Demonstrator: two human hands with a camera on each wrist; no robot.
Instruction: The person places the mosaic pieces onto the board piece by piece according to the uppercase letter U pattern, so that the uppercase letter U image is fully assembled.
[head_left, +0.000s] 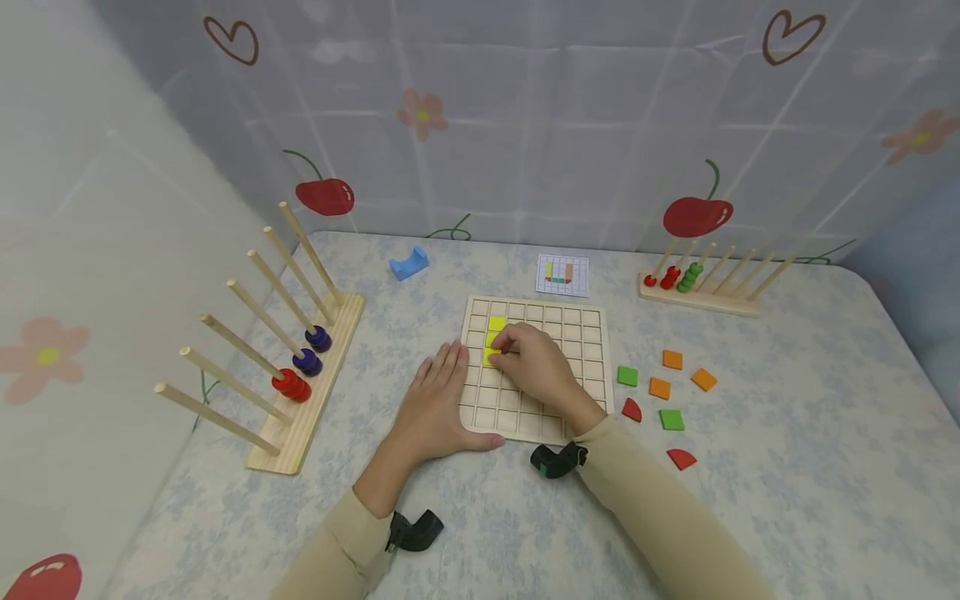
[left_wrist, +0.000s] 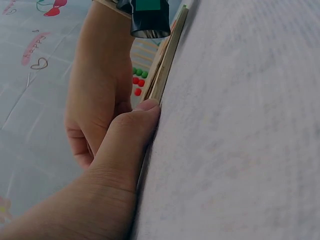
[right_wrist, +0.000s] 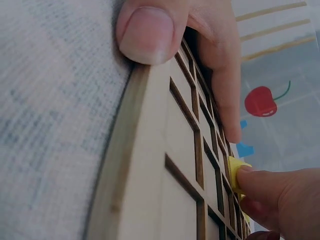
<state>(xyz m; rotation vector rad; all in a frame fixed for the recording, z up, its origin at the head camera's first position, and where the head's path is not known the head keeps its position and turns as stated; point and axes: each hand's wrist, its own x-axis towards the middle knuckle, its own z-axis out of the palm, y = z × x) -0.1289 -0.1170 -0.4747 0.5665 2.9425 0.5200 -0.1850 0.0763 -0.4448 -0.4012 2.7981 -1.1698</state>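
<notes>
A wooden grid board point(head_left: 532, 429) lies flat in the middle of the table. Yellow square tiles point(head_left: 497, 323) stand in a column in its left part. My right hand point(head_left: 536, 364) is over the board, and its thumb and fingertips pinch a yellow tile point(right_wrist: 234, 172) at the near end of that column; the fingers partly cover the tiles. Along the board's left edge rests my left hand point(head_left: 431, 412), fingers straight, with the thumb point(left_wrist: 147, 105) at the front edge. In the right wrist view that thumb touches the board's rim.
Orange squares point(head_left: 660, 388), green squares point(head_left: 672, 419) and red quarter-circles point(head_left: 682, 458) lie right of the board. Behind it is a pattern card point(head_left: 562, 287). A blue curved piece point(head_left: 409, 263) sits back left. Peg racks with beads stand left point(head_left: 307, 442) and back right point(head_left: 705, 304).
</notes>
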